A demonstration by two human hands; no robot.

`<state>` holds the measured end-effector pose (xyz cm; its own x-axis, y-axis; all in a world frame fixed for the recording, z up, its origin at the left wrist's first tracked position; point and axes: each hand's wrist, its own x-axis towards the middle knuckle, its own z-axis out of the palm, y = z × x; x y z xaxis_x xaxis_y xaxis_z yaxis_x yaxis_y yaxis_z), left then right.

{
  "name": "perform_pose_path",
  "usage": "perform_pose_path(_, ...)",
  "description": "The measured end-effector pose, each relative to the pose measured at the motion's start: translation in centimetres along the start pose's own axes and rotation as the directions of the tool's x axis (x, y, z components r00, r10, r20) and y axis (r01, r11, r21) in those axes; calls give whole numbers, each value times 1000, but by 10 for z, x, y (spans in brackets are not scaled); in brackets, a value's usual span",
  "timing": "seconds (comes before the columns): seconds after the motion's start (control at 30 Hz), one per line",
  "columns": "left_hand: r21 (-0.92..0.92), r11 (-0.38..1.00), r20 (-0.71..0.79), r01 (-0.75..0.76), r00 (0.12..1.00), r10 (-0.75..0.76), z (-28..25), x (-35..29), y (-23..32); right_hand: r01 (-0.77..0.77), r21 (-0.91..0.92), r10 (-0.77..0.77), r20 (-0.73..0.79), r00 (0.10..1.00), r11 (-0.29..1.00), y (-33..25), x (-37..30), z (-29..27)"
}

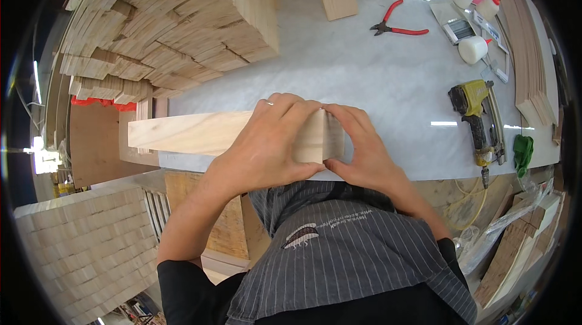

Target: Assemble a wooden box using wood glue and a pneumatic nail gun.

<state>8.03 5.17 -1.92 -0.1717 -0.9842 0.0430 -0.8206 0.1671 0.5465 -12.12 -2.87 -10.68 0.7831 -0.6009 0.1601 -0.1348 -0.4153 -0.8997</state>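
Note:
A long, pale wooden piece (188, 132) lies crosswise in front of me, by the near edge of the grey-topped table. My left hand (270, 143) wears a ring and is closed over the piece towards its right end, fingers across the far side and thumb along the near side. At that end, my right hand (370, 155) grips the corners, with its index finger at the far corner and its thumb at the near one. The thumbs almost meet. Whether the piece is solid or several boards held together, I cannot tell.
Tall stacks of wooden boards (176, 28) rise at the far left. Red-handled cutters (397, 25) lie at the back. A yellow-black nail gun (476, 110), white squeeze bottles (473, 50) and thin panels (536, 76) are on the right. More stacked wood (91, 246) stands lower left.

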Motion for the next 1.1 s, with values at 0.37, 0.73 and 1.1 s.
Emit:
perform_pose_path(0.37, 23, 999, 61, 30, 998, -32, 1, 6, -5, 41, 16, -40, -55, 998, 999, 7, -1, 4)
perform_pose_path(0.73, 47, 999, 88, 25, 996, -29, -1, 9, -5, 60, 167, -46, -84, 995, 984, 10, -2, 10)
perform_pose_path(1.1, 80, 997, 63, 5, 998, -10, 2, 7, -7, 55, 197, -39, -83, 996, 979, 12, -1, 14)
